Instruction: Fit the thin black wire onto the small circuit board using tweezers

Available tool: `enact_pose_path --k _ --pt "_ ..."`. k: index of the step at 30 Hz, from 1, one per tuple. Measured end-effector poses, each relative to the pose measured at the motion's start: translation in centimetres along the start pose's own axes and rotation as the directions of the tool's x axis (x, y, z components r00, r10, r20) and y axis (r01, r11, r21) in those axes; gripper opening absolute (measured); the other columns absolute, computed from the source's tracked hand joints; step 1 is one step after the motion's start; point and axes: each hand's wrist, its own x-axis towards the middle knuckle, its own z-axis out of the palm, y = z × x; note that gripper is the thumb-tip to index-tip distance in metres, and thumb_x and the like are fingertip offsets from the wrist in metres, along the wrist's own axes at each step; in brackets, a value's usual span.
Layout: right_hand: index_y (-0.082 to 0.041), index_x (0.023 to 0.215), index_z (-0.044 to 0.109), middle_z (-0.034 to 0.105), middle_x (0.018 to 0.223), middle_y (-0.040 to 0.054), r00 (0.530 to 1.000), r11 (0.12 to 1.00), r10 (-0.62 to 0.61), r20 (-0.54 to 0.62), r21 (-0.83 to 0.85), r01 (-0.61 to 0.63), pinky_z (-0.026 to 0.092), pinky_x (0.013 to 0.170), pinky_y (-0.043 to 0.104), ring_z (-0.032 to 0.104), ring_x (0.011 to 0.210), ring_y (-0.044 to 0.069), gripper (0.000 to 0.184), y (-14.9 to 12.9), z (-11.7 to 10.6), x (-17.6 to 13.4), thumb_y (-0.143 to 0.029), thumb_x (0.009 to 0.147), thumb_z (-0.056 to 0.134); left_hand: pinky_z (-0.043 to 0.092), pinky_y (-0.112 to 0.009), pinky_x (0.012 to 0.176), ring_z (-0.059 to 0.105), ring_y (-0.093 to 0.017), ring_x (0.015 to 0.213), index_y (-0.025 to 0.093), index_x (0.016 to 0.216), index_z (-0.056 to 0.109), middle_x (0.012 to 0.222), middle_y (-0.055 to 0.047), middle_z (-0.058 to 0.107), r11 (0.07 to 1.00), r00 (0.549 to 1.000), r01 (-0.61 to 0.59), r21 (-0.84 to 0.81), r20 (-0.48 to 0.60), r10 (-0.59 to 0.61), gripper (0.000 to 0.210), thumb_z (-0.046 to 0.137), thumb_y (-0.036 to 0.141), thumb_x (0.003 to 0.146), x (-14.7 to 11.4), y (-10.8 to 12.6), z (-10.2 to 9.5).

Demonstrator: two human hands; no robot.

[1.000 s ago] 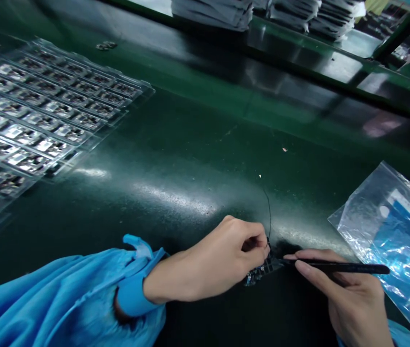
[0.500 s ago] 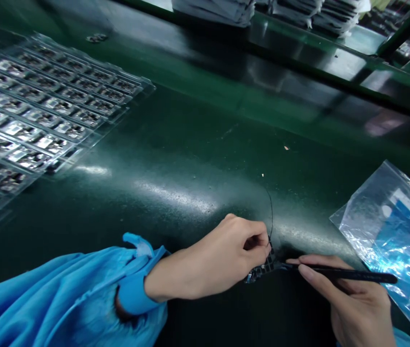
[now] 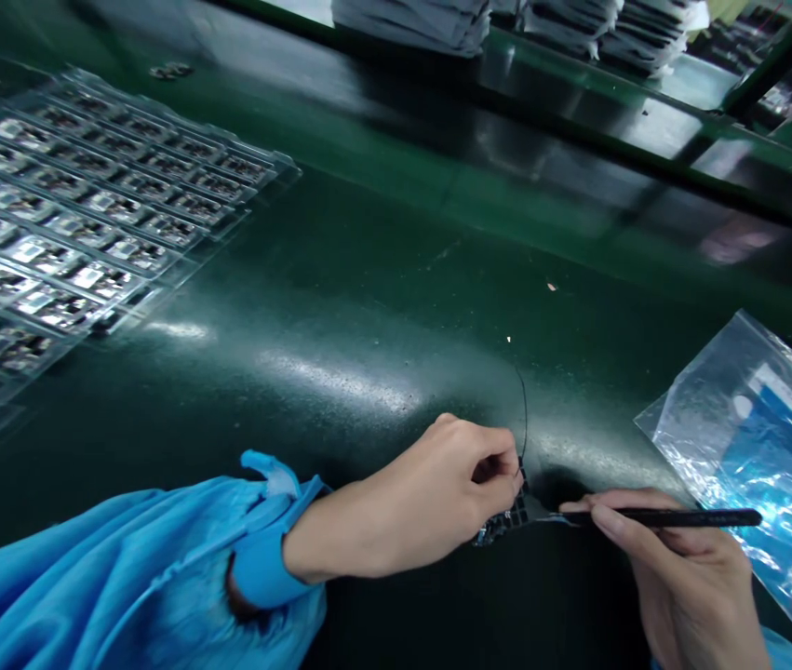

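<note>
My left hand [image 3: 430, 498] is closed in a pinch on a small black grid-patterned part [image 3: 517, 512], holding it at the worktable [image 3: 368, 279]. The fingers cover much of the part. A thin black wire [image 3: 525, 409] curves up from it across the tabletop. My right hand [image 3: 681, 558] grips a slim black-handled tool [image 3: 653, 517] like a pen. The tool lies nearly level, pointing left, and its flat metal tip [image 3: 541, 510] meets the right edge of the part.
At the left, a clear plastic tray [image 3: 276, 167] holds rows of small metallic circuit parts. A clear bag [image 3: 689, 409] with blue contents lies at the right. Some small parts [image 3: 170, 71] sit behind the tray. Stacked grey sheets [image 3: 413, 23] occupy the shelf at the back.
The right hand's fingers have shifted slightly along the tool, and its metal tip now shows more plainly against the part. My left hand has stayed almost still.
</note>
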Motion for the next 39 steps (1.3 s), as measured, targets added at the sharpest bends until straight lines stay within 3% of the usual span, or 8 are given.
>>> enact_pose_path --k 6,11,14,23,27,32,39 --pt "-0.019 0.067 0.076 0.073 0.071 0.0057 0.999 0.999 -0.039 0.019 0.029 0.038 0.056 0.067 0.015 0.070 0.069 0.020 0.002 -0.5 0.0 0.4 -0.021 0.067 0.076 0.039 -0.021 0.052 0.054 -0.012 0.062 0.014 0.079 0.062 0.072 -0.001 0.062 0.999 0.999 0.009 -0.054 -0.053 -0.012 0.021 0.045 0.024 0.084 0.0 -0.2 0.3" --pt "-0.020 0.065 0.075 0.073 0.072 0.0048 0.988 0.997 0.063 -0.141 -0.025 -0.067 0.055 0.066 0.013 0.069 0.070 0.019 0.010 -0.8 1.2 -0.5 -0.024 0.057 0.081 0.040 -0.022 0.053 0.055 -0.012 0.063 0.014 0.076 0.061 0.072 -0.002 0.063 0.999 0.998 -0.015 -0.048 -0.057 0.012 0.021 0.045 0.024 0.084 -0.1 -0.2 0.4" --pt "-0.021 0.066 0.075 0.074 0.073 0.0030 0.979 0.993 0.096 -0.179 -0.057 -0.107 0.053 0.063 0.009 0.068 0.069 0.017 0.013 -0.7 1.5 -1.1 -0.027 0.056 0.082 0.040 -0.022 0.053 0.055 -0.012 0.063 0.014 0.072 0.059 0.073 -0.002 0.063 0.999 0.997 -0.029 -0.029 -0.067 0.027 0.021 0.045 0.024 0.084 0.0 -0.3 0.4" --pt "-0.022 0.073 0.076 0.074 0.082 0.0053 0.999 0.984 -0.046 -0.006 -0.170 0.044 0.055 0.065 0.013 0.069 0.074 0.021 0.004 1.2 -0.2 -0.6 -0.022 0.070 0.074 0.039 -0.022 0.053 0.051 -0.011 0.060 0.014 0.070 0.057 0.070 0.000 0.060 0.999 0.997 -0.039 -0.024 -0.063 0.038 0.022 0.044 0.025 0.085 0.0 -0.4 0.4" --pt "-0.020 0.070 0.076 0.074 0.078 0.0066 0.999 0.988 -0.046 -0.014 -0.148 0.044 0.055 0.065 0.014 0.069 0.072 0.021 0.003 0.9 0.2 -0.6 -0.021 0.068 0.075 0.038 -0.022 0.051 0.050 -0.011 0.058 0.014 0.073 0.059 0.066 0.000 0.059 1.000 0.998 -0.017 -0.025 -0.066 0.015 0.022 0.044 0.026 0.084 -0.1 -0.4 0.4" --pt "-0.019 0.062 0.075 0.072 0.068 0.0042 0.989 0.998 0.055 -0.141 0.045 -0.049 0.054 0.068 0.013 0.068 0.069 0.018 0.004 -0.7 1.2 -0.8 -0.022 0.061 0.078 0.038 -0.022 0.051 0.050 -0.011 0.059 0.014 0.074 0.060 0.068 -0.001 0.060 0.999 0.998 -0.027 -0.044 -0.061 0.024 0.022 0.044 0.025 0.084 -0.1 -0.3 0.5" --pt "-0.019 0.070 0.076 0.073 0.072 0.0058 0.998 0.997 -0.062 -0.013 0.036 0.062 0.054 0.069 0.015 0.069 0.072 0.019 0.003 -1.2 1.0 0.1 -0.022 0.069 0.076 0.039 -0.023 0.057 0.053 -0.013 0.065 0.013 0.075 0.061 0.073 -0.002 0.060 0.983 0.995 -0.027 -0.183 -0.104 0.008 0.017 0.048 0.024 0.081 -0.1 -0.3 0.4"
